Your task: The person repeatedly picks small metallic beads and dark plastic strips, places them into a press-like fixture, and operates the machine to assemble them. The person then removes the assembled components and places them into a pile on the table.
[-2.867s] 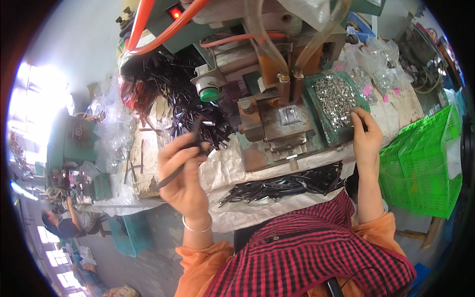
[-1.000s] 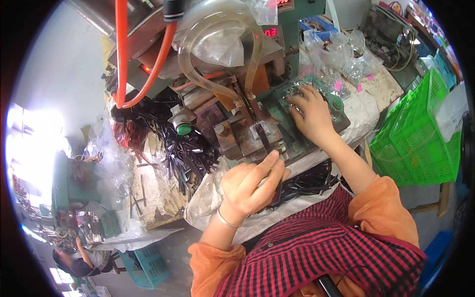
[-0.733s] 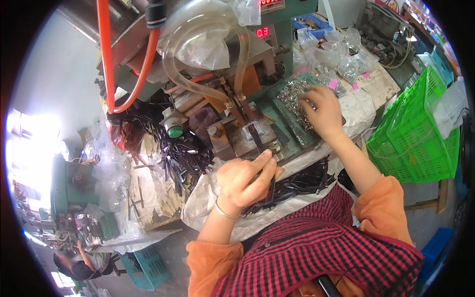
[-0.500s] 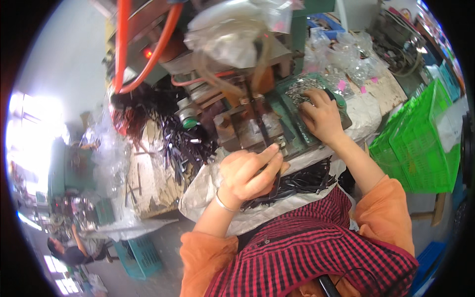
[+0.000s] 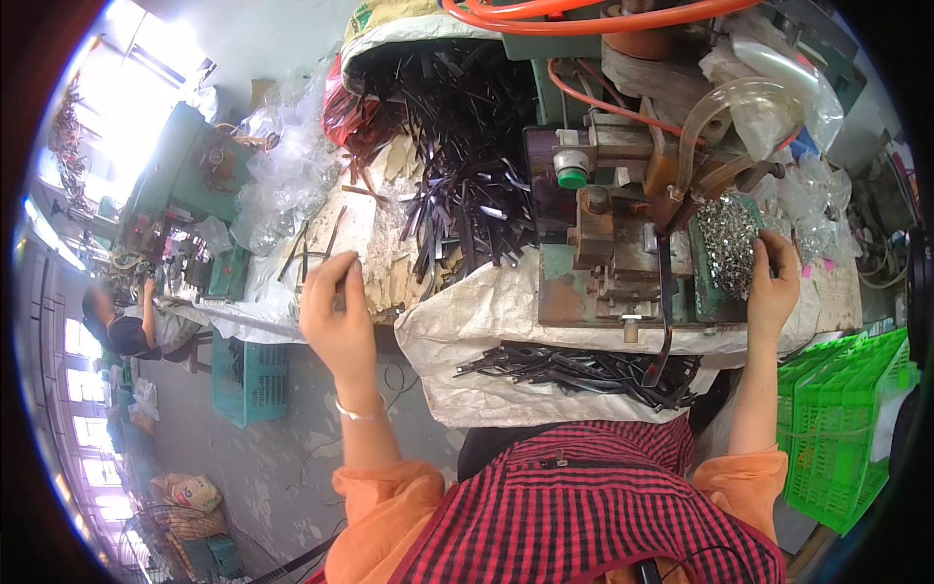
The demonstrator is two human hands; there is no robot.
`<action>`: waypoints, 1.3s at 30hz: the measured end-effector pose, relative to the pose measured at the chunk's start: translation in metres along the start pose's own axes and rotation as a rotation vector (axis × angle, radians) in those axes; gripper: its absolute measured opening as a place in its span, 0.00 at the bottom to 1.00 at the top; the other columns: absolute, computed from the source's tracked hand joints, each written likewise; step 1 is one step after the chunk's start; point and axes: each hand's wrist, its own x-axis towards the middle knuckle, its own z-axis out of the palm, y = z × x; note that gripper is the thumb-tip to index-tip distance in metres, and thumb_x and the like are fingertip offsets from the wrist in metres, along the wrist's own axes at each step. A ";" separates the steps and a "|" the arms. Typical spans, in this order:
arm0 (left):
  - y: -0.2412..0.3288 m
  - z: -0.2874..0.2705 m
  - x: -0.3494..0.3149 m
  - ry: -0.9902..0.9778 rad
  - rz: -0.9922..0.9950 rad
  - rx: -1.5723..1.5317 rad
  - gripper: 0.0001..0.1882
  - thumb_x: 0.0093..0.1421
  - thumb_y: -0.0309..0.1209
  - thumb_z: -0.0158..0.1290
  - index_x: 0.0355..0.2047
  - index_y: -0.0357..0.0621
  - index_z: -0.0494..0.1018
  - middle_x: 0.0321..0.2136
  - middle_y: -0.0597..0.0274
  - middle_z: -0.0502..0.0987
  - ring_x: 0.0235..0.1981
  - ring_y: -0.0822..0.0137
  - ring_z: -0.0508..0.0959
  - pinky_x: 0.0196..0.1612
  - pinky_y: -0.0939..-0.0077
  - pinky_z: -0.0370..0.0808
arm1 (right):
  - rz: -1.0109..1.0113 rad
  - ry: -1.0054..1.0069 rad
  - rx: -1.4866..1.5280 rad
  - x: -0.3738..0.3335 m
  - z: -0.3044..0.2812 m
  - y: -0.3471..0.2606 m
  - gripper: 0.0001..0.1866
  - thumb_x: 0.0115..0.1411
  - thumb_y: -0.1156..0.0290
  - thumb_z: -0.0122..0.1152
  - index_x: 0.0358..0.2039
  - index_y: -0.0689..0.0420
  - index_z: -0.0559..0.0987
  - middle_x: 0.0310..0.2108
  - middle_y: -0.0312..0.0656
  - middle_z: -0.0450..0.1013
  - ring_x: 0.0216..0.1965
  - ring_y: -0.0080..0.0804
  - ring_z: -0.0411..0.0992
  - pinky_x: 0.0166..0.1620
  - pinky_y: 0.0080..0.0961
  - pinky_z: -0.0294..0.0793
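Observation:
My left hand point(image 5: 337, 316) is raised at the left, over the table edge by a few loose dark strips point(image 5: 337, 232). Its fingers are drawn together; whether anything is between them I cannot make out. My right hand point(image 5: 774, 290) is at the right edge of a heap of small shiny metal pieces point(image 5: 725, 243), fingertips pinched and touching or close to it. Whatever they pinch is too small to name. Between the hands stands a bench press point(image 5: 613, 238). One black strip point(image 5: 665, 292) sits in it, its lower end bent down past the front edge, with neither hand on it.
A pile of black strips point(image 5: 477, 209) spills from a sack left of the press. More strips point(image 5: 584, 375) lie on a white sheet point(image 5: 438, 380) before me. Green crates point(image 5: 837, 428) stand at right, a teal crate point(image 5: 250, 384) at left. A person point(image 5: 131, 329) sits far left.
My left hand has left the strip at the press and moved left. My right hand has shifted to the metal pieces' right edge. The whole view has swung left.

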 end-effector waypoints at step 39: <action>0.147 0.071 0.031 -0.278 0.197 -1.217 0.04 0.69 0.20 0.52 0.43 0.34 0.73 0.37 0.44 0.81 0.31 0.63 0.82 0.25 0.78 0.80 | 0.328 -0.315 1.015 -0.027 0.062 -0.150 0.22 0.66 0.82 0.56 0.60 0.66 0.70 0.44 0.42 0.81 0.45 0.24 0.78 0.50 0.18 0.73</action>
